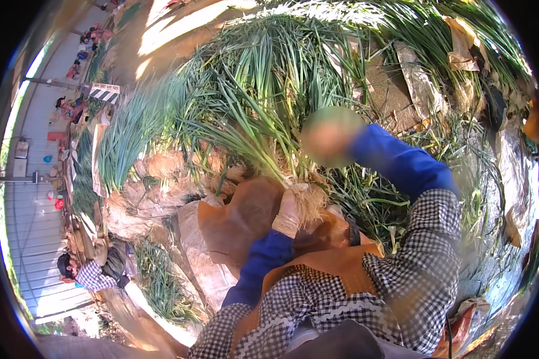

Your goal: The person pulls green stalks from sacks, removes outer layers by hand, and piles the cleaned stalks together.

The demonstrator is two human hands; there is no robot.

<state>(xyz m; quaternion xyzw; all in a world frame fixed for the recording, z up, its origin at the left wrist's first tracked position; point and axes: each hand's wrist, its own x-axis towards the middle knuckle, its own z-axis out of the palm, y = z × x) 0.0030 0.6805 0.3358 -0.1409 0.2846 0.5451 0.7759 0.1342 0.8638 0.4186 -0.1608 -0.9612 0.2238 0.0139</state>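
Observation:
My left hand point(288, 213), in a pale glove, is closed around the root end of a bunch of green onions point(254, 143) above my lap. Pale stringy roots point(310, 204) stick out beside it, and the long green leaves fan up and to the left. My right hand point(328, 139) is beside the stalks, to the right of the bunch. A blurred patch covers it, so its fingers and anything in them cannot be made out. Under the left hand lies an orange-brown apron point(245, 215) across my knees.
A large heap of green onions point(263, 54) spreads ahead, with more root bundles point(164, 164) to the left. Loose leaves point(371, 197) litter the ground at right, near pale sacking point(416, 78). Another person point(99, 272) sits at far left, beside a leaf pile point(161, 281).

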